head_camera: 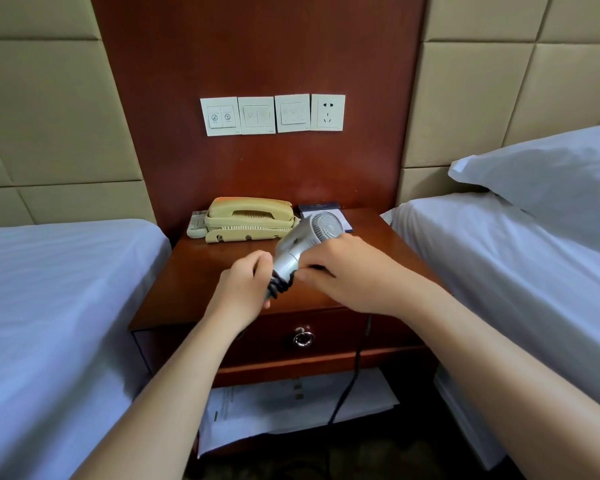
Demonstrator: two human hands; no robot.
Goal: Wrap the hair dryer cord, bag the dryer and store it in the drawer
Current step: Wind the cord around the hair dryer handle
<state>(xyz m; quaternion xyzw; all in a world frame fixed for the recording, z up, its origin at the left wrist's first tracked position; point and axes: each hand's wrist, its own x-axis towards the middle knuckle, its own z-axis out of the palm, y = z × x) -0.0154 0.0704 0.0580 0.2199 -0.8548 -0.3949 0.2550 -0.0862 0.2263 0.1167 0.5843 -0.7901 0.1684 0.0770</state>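
A silver hair dryer [305, 242] is held above the wooden nightstand [201, 271], its rear grille facing up and back. Its black cord [281, 285] is coiled a few turns around the handle. My left hand [243, 289] grips the lower handle over the coils. My right hand [354, 275] holds the dryer body and pinches the cord, whose loose length [355, 368] hangs down in front of the drawer. The drawer [326, 337] with a metal ring pull [302, 337] is shut. No bag is visible.
A beige telephone [248, 218], a remote [196, 225] and a dark notepad [321, 209] sit at the back of the nightstand. Wall switches and a socket [328, 112] are above. Beds [49, 306] flank both sides. White papers [291, 403] lie on the lower shelf.
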